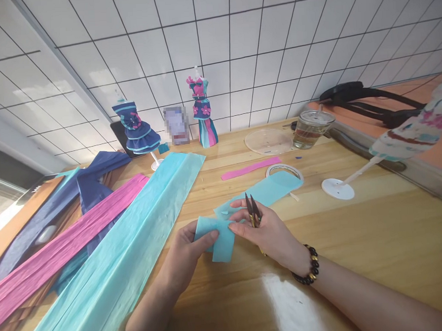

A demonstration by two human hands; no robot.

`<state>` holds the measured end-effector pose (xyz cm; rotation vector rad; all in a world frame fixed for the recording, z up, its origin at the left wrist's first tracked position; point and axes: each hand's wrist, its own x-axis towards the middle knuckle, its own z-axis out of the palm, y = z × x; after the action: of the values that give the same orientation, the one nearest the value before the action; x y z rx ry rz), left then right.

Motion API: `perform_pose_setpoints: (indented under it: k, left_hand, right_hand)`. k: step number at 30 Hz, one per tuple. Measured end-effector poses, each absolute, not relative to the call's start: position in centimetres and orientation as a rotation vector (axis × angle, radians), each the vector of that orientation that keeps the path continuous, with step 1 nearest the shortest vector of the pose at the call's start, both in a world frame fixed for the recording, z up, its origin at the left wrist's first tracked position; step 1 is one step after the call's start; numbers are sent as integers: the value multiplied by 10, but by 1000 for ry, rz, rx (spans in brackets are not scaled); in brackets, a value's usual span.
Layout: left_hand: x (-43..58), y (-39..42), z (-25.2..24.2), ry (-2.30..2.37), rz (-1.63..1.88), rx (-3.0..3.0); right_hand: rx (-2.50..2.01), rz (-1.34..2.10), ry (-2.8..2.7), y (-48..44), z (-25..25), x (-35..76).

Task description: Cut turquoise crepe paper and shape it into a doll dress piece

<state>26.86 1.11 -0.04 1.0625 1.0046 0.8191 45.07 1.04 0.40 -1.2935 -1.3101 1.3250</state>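
A small light-blue paper piece [223,244] is pinched between the thumb and fingers of my left hand [186,253]. My right hand [275,239] touches its right edge with thumb and fingertips, while small dark-bladed scissors [252,211] stick up between its fingers, blades slightly apart. Behind my hands lies a longer light-blue strip [274,190], partly over a white tape roll [299,170]. A thin pink strip [251,168] is just beyond it.
Long light-blue [136,249], pink [79,229] and dark-blue paper sheets spread over the left. Two dressed figurines [140,135] [203,112] stand by the tiled wall. At the right are a cup [310,128] and a figurine on a white base [338,189].
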Motion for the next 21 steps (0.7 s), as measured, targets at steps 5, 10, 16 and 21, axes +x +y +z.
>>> perform_pose_setpoints:
  k: [5, 10, 16, 21]
  left_hand:
    - [268, 11, 0, 1009, 822, 1066]
    - [267, 11, -2, 1044, 864, 1075]
    - [268, 10, -3, 1011, 840, 1101]
    - [268, 10, -2, 998, 855, 1102]
  right_hand:
    - [-1260, 1335, -1256, 10, 5, 450]
    - [-1242, 1388, -1257, 8, 4, 450]
    - [-1227, 1390, -1321, 9, 0, 448]
    - [-1254, 1347, -1337, 10, 0, 448]
